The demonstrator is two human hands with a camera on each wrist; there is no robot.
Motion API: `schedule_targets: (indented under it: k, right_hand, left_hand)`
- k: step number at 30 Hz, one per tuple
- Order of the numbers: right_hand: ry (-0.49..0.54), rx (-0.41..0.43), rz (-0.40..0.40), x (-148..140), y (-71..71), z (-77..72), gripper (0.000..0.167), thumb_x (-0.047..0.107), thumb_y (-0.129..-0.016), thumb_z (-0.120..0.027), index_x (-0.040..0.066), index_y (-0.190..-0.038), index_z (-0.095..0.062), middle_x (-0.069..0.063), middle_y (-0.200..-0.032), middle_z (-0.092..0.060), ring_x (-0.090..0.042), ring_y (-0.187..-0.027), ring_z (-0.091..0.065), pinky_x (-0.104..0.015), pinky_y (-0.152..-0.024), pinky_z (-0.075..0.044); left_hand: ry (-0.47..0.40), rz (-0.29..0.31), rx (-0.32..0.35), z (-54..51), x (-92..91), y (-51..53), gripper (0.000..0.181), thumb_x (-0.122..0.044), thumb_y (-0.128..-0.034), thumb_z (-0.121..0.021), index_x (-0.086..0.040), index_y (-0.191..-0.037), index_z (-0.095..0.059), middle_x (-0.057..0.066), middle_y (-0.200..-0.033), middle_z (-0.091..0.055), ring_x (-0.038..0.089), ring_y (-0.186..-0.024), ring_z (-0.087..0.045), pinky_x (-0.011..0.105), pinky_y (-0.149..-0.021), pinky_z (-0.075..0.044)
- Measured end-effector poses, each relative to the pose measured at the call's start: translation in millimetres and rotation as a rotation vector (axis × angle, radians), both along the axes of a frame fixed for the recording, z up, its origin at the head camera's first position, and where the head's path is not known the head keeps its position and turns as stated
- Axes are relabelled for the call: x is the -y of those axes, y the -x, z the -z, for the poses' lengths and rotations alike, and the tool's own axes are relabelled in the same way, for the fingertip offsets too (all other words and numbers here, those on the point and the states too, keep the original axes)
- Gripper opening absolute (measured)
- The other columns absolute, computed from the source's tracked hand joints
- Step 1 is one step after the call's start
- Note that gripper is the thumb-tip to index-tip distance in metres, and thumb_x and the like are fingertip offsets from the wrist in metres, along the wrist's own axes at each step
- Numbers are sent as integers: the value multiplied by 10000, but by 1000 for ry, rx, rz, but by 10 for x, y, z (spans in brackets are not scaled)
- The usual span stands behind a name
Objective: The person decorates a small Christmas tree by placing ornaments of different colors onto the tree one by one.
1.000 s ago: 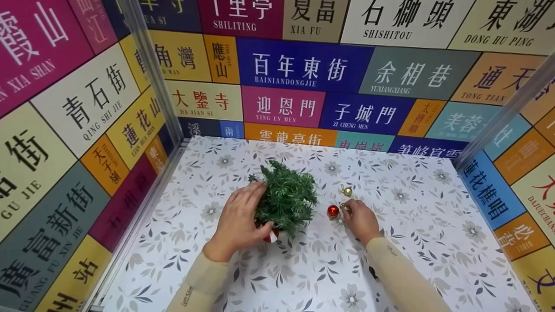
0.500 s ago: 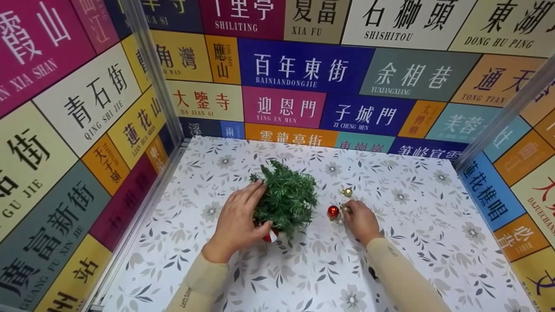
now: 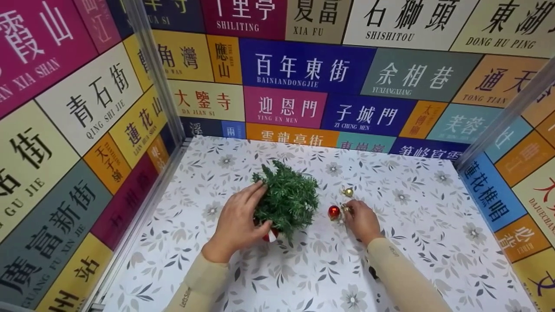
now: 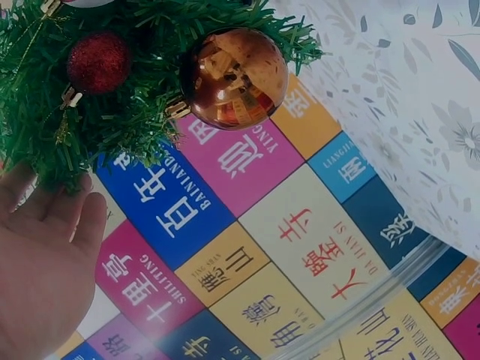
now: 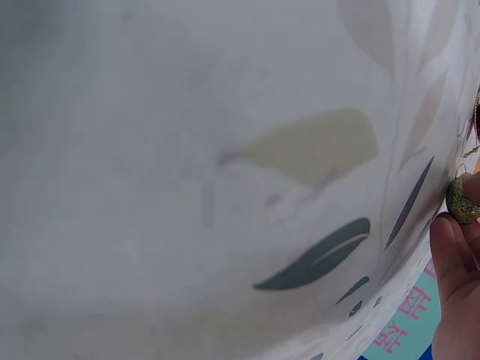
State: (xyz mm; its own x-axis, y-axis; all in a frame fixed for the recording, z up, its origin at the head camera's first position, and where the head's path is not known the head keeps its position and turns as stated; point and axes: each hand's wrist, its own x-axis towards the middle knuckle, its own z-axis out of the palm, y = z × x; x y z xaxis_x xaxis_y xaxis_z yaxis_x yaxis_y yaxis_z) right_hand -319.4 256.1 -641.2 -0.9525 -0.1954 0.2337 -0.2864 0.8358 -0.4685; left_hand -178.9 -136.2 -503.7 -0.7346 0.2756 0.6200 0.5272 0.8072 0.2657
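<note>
A small artificial Christmas tree [image 3: 288, 197] stands on the table's left-middle. Around its left side my left hand [image 3: 239, 214] is cupped, fingers at the back and thumb at the front, holding the foliage. A red-and-white ornament [image 3: 269, 235] shows below the thumb. The left wrist view reveals a shiny copper-gold bauble [image 4: 236, 79] and a red glitter bauble [image 4: 99, 64] hanging among the branches. To the right of the tree, my right hand [image 3: 363, 221] pinches a small glittery gold bauble [image 5: 459, 202] at the tabletop, partly hidden by the fingers. Beside it lies a shiny red bauble [image 3: 334, 212].
Another gold bauble [image 3: 348, 191] lies just beyond the right hand. A floral-patterned sheet covers the table [image 3: 321, 277]. Printed panels [image 3: 303, 65] with metal-framed corners enclose the back and sides. Something small and dark [image 3: 373, 272] shows beside the right sleeve.
The tree has turned or tilted very slightly under my left hand. The right hand stays in place, pinching the gold bauble.
</note>
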Motion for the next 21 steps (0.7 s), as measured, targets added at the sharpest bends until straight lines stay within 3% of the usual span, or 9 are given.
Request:
schedule_targets:
  k: [10,17,21]
  right_hand:
    - [37,56,19,-9,-3,-14,224,123,-927,-694,67,-1138,-643,-78,-1022,-630,-275,-934,-625,-467,-868,-506]
    - [66,18,-2,-64,-98,-77,233,96,-920,-688,67,-1146,-641,-82,-1057,-641,-270,-954,-654,-457,-871,-517]
    - [77,3,-4,-69,-192,-184,233,120,-924,-696,90,-1148,-641,-70,-1100,-647,-265,-998,-660,-454,-873,-524]
  left_hand:
    - [11,-13,-14,-3,-26,-2,807,-413,-793,-757,-92,-1478,-474,84,-1518,-436,261,-1331,-461,456,-1074,-376]
    - [9,-12,-33,0,-39,1,806,-413,-788,-773,-81,-1465,-488,95,-1512,-444,281,-1302,-488,454,-1082,-369]
    - [4,-15,-24,3,-47,-10,793,-405,-803,-767,-80,-1468,-483,98,-1516,-438,285,-1299,-489,449,-1091,-357]
